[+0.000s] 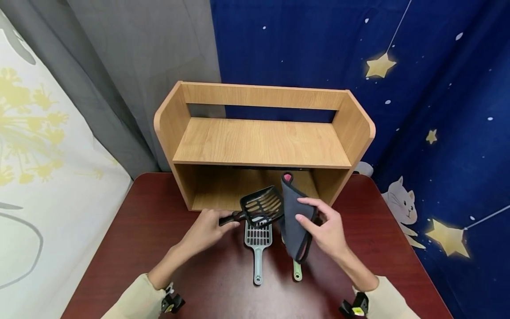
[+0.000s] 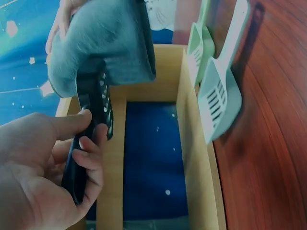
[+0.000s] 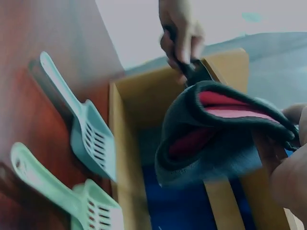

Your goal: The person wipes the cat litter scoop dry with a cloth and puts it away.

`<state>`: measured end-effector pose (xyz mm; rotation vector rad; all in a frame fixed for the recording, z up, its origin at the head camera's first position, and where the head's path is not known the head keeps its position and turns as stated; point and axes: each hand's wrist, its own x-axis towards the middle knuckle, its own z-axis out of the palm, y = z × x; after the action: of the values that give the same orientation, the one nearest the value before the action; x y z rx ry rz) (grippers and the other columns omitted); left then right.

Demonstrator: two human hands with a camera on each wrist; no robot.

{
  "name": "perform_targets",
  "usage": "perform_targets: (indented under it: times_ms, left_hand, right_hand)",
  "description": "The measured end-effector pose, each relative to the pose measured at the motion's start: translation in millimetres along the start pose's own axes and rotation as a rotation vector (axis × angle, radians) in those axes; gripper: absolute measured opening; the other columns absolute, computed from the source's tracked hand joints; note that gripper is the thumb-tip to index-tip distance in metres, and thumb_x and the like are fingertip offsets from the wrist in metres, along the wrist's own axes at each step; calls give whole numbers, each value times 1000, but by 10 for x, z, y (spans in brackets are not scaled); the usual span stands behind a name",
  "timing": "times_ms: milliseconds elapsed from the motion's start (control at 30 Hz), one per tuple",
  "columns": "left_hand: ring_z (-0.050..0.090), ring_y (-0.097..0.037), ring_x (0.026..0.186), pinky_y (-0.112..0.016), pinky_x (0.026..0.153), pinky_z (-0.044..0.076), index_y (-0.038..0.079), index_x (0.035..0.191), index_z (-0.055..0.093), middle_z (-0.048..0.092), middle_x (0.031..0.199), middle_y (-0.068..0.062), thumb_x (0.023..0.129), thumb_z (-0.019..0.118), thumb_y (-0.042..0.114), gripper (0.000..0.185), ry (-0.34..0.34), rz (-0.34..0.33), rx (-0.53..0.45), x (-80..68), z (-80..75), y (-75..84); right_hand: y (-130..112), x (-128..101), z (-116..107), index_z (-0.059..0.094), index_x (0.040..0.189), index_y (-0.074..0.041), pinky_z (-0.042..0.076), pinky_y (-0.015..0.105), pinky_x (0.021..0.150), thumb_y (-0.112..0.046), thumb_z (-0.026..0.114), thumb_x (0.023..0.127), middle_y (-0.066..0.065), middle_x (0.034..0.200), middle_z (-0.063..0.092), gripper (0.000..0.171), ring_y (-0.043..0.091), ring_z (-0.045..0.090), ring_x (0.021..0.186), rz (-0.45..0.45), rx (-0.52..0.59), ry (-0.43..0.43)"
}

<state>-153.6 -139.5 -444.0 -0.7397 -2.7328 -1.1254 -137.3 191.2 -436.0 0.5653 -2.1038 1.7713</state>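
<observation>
My left hand [image 1: 208, 229] grips the handle of a black slotted litter scoop [image 1: 263, 207], held above the table with its head toward the right. In my right hand [image 1: 327, 227], thumb and fingers pinch a folded dark grey cloth [image 1: 295, 223] with black edging and a pink inner side [image 3: 230, 114]. The cloth hangs right at the far edge of the scoop head and overlaps it in the left wrist view. Below lie a grey-blue litter scoop [image 1: 258, 253] and a light green litter scoop [image 1: 297, 271], whose head is mostly behind the cloth in the head view.
A two-tier wooden shelf [image 1: 263, 139] stands at the back of the dark red table [image 1: 155, 239], just beyond the scoops. Behind it hang a grey curtain [image 1: 147, 48] and a blue starry curtain [image 1: 303, 48]. White patterned fabric [image 1: 48, 186] is at the left.
</observation>
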Motion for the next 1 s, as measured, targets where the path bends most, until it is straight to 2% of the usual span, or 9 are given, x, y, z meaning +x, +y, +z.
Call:
perform_targets:
  times_ms: [167, 333, 367, 500, 633, 767, 867, 1000]
  left_hand:
    - [41, -2, 60, -22, 60, 42, 4, 110, 82, 79, 99, -2, 95, 80, 13, 18, -2, -25, -61, 40, 67, 74]
    - [50, -5, 68, -21, 61, 43, 4, 109, 83, 80, 101, -3, 93, 81, 11, 17, 11, -22, -67, 89, 156, 132]
    - [54, -4, 72, -21, 64, 45, 4, 108, 83, 80, 101, -3, 93, 81, 12, 17, 18, -13, -58, 99, 174, 140]
    - [55, -4, 74, -25, 66, 49, 7, 106, 83, 80, 99, 0, 93, 81, 12, 15, 27, 22, -31, 120, 226, 167]
    - [64, -8, 80, -34, 72, 56, 9, 103, 83, 80, 98, 0, 92, 82, 12, 11, 38, 61, 3, 104, 245, 182]
    - [70, -12, 86, -39, 80, 58, 6, 106, 84, 81, 103, -3, 92, 82, 14, 15, 45, 52, 22, 66, 218, 190]
    - [63, -9, 77, -36, 80, 55, 8, 105, 84, 81, 98, 1, 93, 81, 18, 15, 36, 33, 35, 35, 179, 181]
    - [46, -7, 68, -29, 72, 48, 12, 101, 84, 76, 86, 8, 93, 82, 18, 9, 24, 27, 19, -1, 127, 159]
  right_hand:
    - [44, -118, 317, 73, 122, 3, 61, 28, 67, 14, 79, 84, 22, 92, 72, 39, 12, 72, 78, -25, 59, -21]
    - [53, -236, 586, 74, 120, 1, 62, 30, 72, 13, 80, 84, 22, 98, 75, 38, 14, 74, 86, -35, 123, -75]
    - [58, -253, 628, 74, 121, 1, 62, 30, 74, 12, 81, 85, 22, 100, 75, 38, 16, 75, 88, -43, 133, -92]
    - [87, -306, 729, 73, 121, 1, 62, 30, 75, 11, 81, 85, 22, 104, 76, 38, 17, 74, 90, -88, 147, -119]
    - [128, -311, 668, 74, 119, 1, 61, 28, 68, 15, 82, 82, 20, 100, 75, 40, 10, 73, 85, -120, 108, -57]
    - [172, -251, 477, 75, 118, 3, 61, 27, 65, 17, 81, 81, 20, 102, 76, 40, 7, 73, 81, -100, 67, 24]
    - [204, -166, 311, 75, 118, 5, 60, 25, 65, 18, 80, 81, 16, 104, 76, 39, 7, 73, 81, -92, 37, 88]
    - [229, -54, 127, 74, 118, 6, 60, 22, 68, 20, 79, 81, 6, 105, 77, 40, 6, 73, 81, -101, 10, 161]
